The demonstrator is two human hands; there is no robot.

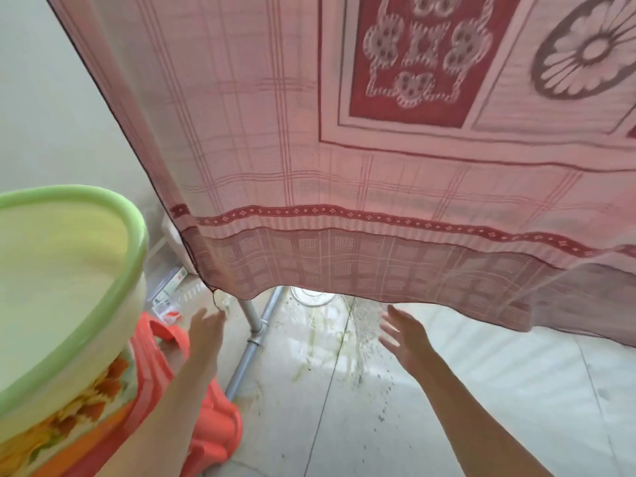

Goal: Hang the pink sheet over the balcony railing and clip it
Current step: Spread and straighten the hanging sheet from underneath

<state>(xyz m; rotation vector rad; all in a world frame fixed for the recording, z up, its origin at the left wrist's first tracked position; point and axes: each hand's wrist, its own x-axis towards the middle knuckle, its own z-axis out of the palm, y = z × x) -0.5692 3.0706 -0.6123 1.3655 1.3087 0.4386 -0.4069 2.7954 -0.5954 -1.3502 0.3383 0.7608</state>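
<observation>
Pale floor tiles [447, 390] lie below both hands, left [206, 330] and right [407, 335], fingers spread, empty, under the pink sheet [309, 166].

You are standing in the washing corner of a home, a balcony or utility area by the look of it: a pink sheet [344, 149] hangs drying across the far side, with a plain pale wall [51, 98] on the left. The floor [516, 390] under you is pale tile, stained and speckled with dirt, and a metal pipe frame [256, 325] stands on it. On your near left a green-rimmed washbasin [69, 270] sits on an orange plastic stool [210, 428].
</observation>
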